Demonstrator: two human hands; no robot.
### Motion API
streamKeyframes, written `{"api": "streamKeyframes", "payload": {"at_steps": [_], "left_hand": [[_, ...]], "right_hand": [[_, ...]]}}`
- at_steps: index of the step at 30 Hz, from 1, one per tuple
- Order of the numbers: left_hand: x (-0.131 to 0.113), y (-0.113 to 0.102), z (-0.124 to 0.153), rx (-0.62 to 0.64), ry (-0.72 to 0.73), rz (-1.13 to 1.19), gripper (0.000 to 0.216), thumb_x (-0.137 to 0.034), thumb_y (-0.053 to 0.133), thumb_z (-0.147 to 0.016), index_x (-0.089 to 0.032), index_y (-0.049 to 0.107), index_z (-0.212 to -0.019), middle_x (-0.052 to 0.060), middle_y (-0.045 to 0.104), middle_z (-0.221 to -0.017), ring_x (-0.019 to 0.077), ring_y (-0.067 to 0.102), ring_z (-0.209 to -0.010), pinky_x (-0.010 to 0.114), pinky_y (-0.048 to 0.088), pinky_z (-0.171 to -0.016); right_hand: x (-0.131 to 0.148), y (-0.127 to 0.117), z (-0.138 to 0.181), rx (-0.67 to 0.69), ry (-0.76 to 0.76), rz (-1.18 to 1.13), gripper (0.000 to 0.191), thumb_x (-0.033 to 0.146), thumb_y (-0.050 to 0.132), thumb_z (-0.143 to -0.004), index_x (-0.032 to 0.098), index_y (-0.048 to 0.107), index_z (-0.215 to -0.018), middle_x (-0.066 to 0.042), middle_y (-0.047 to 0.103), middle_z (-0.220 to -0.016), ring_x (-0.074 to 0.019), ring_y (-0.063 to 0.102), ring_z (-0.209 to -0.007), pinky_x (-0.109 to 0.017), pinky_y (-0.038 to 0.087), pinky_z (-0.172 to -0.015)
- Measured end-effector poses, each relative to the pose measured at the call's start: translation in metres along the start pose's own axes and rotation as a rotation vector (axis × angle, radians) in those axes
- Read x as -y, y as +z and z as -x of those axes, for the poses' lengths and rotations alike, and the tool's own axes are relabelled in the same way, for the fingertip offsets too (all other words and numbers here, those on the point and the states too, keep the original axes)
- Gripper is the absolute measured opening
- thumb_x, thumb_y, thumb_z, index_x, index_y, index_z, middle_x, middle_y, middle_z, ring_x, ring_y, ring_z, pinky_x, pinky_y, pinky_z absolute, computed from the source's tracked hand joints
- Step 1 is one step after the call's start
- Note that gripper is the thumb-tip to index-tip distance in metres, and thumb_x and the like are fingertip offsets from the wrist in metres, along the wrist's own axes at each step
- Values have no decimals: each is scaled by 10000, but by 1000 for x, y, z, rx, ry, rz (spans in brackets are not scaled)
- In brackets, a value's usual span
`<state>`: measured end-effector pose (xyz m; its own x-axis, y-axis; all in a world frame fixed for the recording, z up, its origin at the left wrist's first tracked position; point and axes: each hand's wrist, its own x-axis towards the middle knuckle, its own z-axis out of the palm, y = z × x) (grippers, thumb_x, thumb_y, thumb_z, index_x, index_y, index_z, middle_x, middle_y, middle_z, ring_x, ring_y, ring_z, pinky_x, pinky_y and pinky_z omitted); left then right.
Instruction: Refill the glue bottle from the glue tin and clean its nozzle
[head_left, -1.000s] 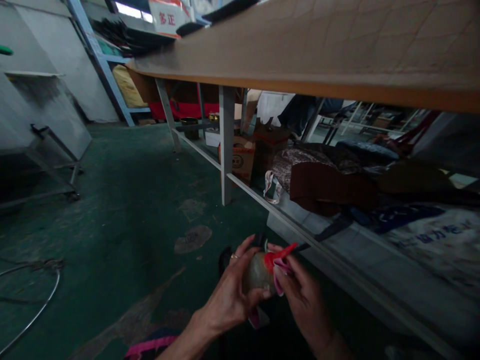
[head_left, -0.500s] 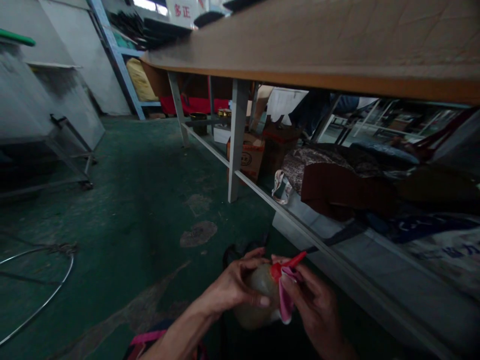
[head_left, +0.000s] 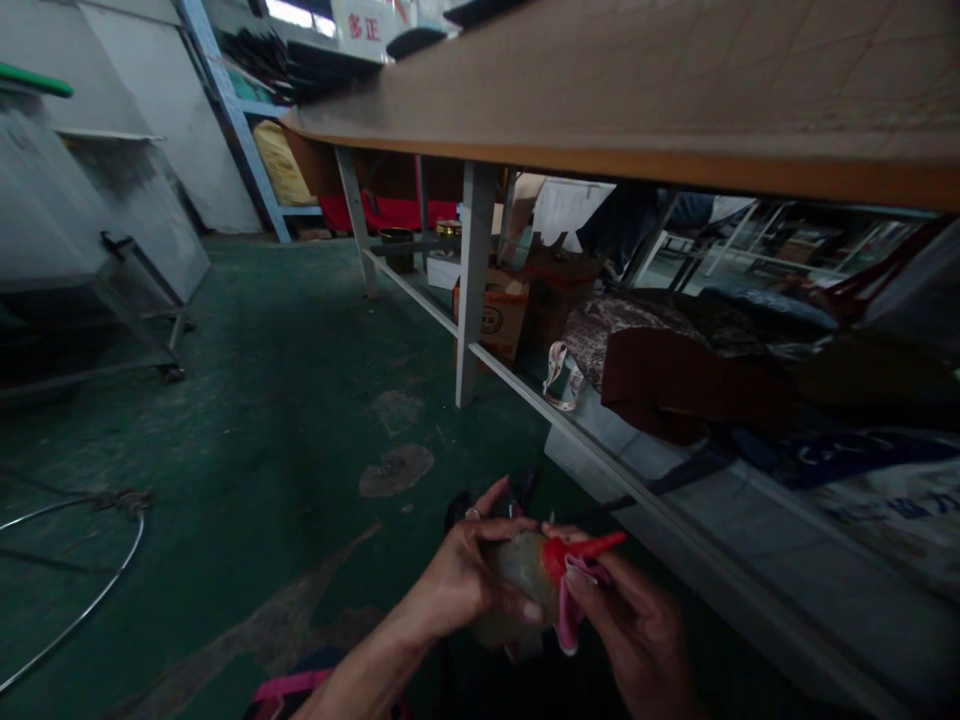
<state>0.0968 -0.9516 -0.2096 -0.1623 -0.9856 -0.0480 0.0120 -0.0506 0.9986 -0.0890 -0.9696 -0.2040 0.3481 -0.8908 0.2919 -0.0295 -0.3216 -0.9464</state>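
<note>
My left hand (head_left: 469, 575) is wrapped round a cloudy, rounded bottle (head_left: 516, 580) with a red pointed nozzle cap (head_left: 576, 552), held low over the green floor. A ring shows on one of its fingers. My right hand (head_left: 637, 630) pinches a pink strip (head_left: 564, 615) against the bottle just below the red cap. Both hands touch the bottle. The lower part of the bottle is hidden by my fingers.
A long brown worktable (head_left: 675, 90) runs overhead on the right, on grey legs (head_left: 471, 290). Under it lie cardboard boxes (head_left: 501, 312), dark folded cloth (head_left: 675, 375) and a printed sack (head_left: 862, 470). A metal frame (head_left: 142, 320) and a wire hoop (head_left: 82, 600) stand on the left of the green floor.
The bottle has sunk slightly and the red cap has turned to point more to the right. My left fingers have shifted on the bottle; both hands keep their hold.
</note>
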Motion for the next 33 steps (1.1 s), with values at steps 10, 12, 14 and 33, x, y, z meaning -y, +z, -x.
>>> {"api": "streamKeyframes", "payload": {"at_steps": [10,12,14,33], "left_hand": [[-11,-4,10,140,37,4,664,-438,773,-549,-252,599,-1162,46,481,-1346,261,13,-1389,441,21,-1113],[-9,-5,9,126,45,16,655,-458,786,-523,-255,625,-1124,45,537,-1287,258,0,-1389,435,16,-1113],[-6,-5,9,96,57,28,644,-471,800,-496,-260,648,-1085,49,581,-1231,249,-2,-1389,429,18,-1114],[-8,8,8,55,24,58,491,-350,767,-588,-224,665,-1051,73,473,-1345,297,218,-1343,430,172,-1089]], "right_hand": [[-6,-4,-2,84,162,-191,175,299,583,-875,257,654,-1029,-29,619,-1110,-170,578,-1019,-198,471,-870],[-1,-1,-3,81,139,-161,158,298,586,-870,248,665,-998,-32,632,-1081,-166,602,-968,-191,486,-843],[4,2,-4,68,110,-120,163,306,590,-862,236,672,-984,-40,645,-1051,-169,618,-934,-185,498,-817],[-1,-14,-4,-96,-102,433,239,333,462,-889,219,669,-917,-30,660,-996,-171,610,-943,-240,473,-864]]}}
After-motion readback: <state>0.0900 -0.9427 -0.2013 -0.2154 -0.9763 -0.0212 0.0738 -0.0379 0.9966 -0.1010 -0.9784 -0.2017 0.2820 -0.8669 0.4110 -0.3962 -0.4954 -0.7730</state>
